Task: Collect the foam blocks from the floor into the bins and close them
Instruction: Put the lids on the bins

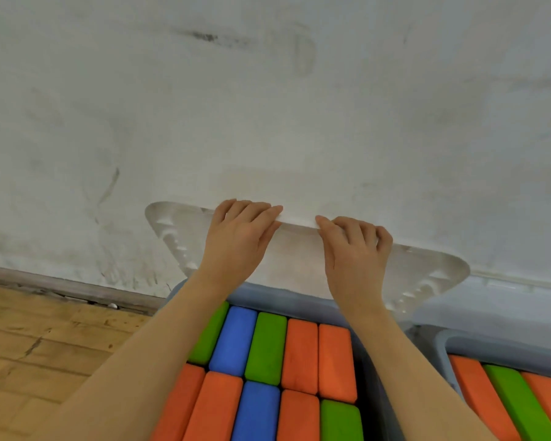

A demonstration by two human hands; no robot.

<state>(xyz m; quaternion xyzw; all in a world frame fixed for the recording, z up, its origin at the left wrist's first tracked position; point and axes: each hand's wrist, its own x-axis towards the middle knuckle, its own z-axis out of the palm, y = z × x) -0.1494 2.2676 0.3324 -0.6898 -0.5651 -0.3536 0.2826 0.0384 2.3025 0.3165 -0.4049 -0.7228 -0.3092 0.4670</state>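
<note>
- Foam blocks (268, 348), orange, green and blue, fill the grey bin (299, 300).
- Left hand (239, 237) and right hand (353, 249) curl fingers over the clear lid's (427, 275) top edge, gripping it by the wall (268, 106).

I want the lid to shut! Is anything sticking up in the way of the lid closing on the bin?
Nothing visible blocks it. Both hands, left hand and right hand, grip the clear lid leaning against the wall behind the bin. The foam blocks appear to lie flat below the rim.
</note>
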